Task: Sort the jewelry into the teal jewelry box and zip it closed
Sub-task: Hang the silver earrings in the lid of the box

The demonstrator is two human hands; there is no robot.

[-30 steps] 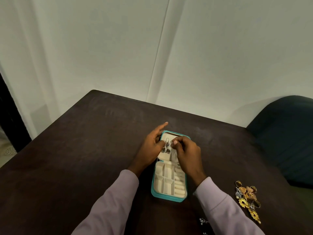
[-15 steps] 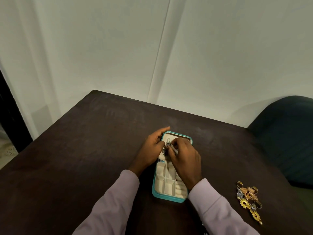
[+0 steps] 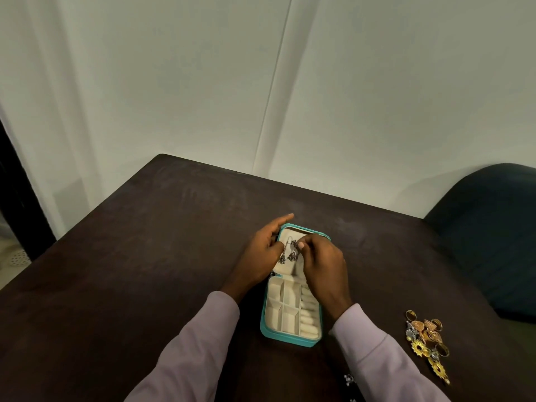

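The teal jewelry box (image 3: 290,340) lies open on the dark table, its cream compartments toward me and its lid half flat at the far end. Two dark dangling earrings (image 3: 287,253) hang on the lid's cream panel. My right hand (image 3: 322,265) pinches the top of the right earring with thumb and forefinger. My left hand (image 3: 261,253) holds the lid's left edge, thumb by the left earring, forefinger stretched out along the box's far corner. A pile of gold, copper and silver jewelry (image 3: 427,342) lies on the table to the right.
The dark table (image 3: 145,256) runs to a white wall at the back. A dark blue chair (image 3: 493,233) stands at the right. A small silver piece (image 3: 349,380) lies at the bottom edge between my sleeves.
My right hand, which covered the earrings half a second ago, has drawn back a little to the right, so both earrings show again. My left forefinger has straightened.
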